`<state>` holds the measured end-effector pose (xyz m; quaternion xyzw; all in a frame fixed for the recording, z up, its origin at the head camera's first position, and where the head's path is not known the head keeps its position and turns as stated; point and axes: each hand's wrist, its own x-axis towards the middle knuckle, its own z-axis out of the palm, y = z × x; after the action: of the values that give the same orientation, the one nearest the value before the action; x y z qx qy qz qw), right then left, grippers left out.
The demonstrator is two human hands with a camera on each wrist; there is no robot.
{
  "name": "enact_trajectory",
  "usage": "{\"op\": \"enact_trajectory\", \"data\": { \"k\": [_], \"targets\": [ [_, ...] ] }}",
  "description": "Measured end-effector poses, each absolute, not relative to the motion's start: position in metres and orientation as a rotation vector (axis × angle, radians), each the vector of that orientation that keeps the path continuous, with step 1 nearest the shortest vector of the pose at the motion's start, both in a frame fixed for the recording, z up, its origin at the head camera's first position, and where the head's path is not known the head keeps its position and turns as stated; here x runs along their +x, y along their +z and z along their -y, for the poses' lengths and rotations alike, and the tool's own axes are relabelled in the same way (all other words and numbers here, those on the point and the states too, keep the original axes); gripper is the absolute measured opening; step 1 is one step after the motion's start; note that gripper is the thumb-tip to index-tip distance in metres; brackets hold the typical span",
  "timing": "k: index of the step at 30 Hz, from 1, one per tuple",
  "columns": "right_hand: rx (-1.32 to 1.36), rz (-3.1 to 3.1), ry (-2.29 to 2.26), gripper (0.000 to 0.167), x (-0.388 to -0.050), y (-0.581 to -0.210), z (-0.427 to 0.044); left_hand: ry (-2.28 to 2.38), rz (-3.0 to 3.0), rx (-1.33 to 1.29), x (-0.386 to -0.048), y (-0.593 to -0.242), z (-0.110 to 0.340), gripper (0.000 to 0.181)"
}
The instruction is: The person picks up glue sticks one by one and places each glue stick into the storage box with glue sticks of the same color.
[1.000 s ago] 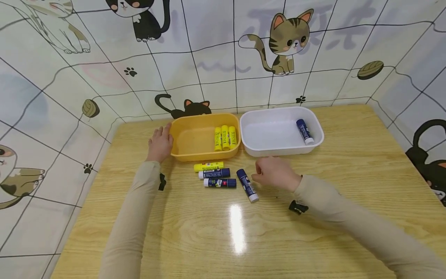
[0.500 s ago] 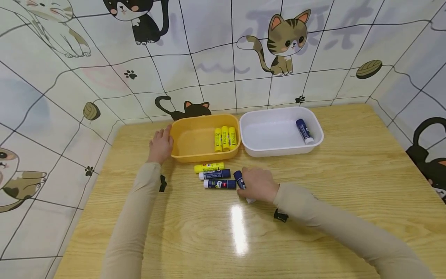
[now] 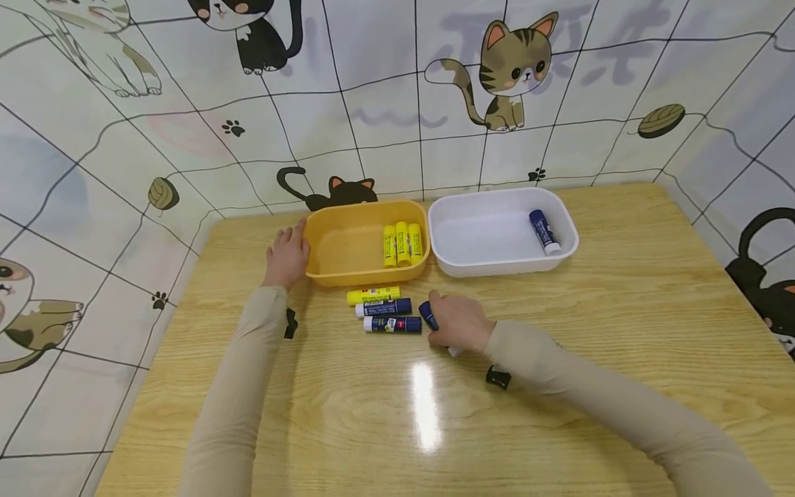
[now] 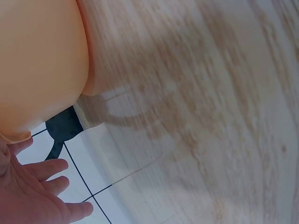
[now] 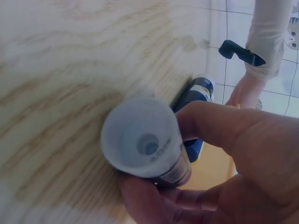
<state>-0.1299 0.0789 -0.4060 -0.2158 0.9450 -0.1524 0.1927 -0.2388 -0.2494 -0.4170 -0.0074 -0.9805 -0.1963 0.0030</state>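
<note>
In the head view the right hand pinches a dark blue glue stick in front of the bins; its white end faces the right wrist camera, between thumb and fingers. The left hand rests with its fingers at the left end of the yellow bin, also seen in the left wrist view, where the hand has its fingers spread. Left of the right hand lie a yellow glue stick and two dark blue ones.
Three yellow glue sticks stand side by side in the yellow bin. Against its right side sits a white bin with one blue glue stick. A cat-printed sheet hangs behind the wooden table.
The right hand has moved left and a little down onto the slanted blue glue stick and taken hold of it. The left hand stays by the yellow bin.
</note>
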Motion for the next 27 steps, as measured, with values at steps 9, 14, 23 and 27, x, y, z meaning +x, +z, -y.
{"op": "enact_trajectory", "data": {
  "k": [9, 14, 23, 27],
  "targets": [
    [-0.622, -2.609, -0.393, 0.05, -0.136, -0.399, -0.09, -0.621, 3.069, -0.03, -0.239, -0.415, 0.249, 0.05],
    [-0.592, -2.596, -0.443, 0.049, -0.14, -0.39, -0.099, -0.621, 3.075, -0.03, -0.238, -0.416, 0.25, 0.051],
    [-0.616, -2.595, -0.505, 0.044, -0.149, -0.367, -0.119, -0.644, 3.071, -0.028, -0.238, -0.416, 0.249, 0.051],
    [-0.646, -2.563, -0.57, 0.042, -0.153, -0.36, -0.127, -0.644, 3.071, -0.028, -0.237, -0.415, 0.248, 0.051]
  ]
}}
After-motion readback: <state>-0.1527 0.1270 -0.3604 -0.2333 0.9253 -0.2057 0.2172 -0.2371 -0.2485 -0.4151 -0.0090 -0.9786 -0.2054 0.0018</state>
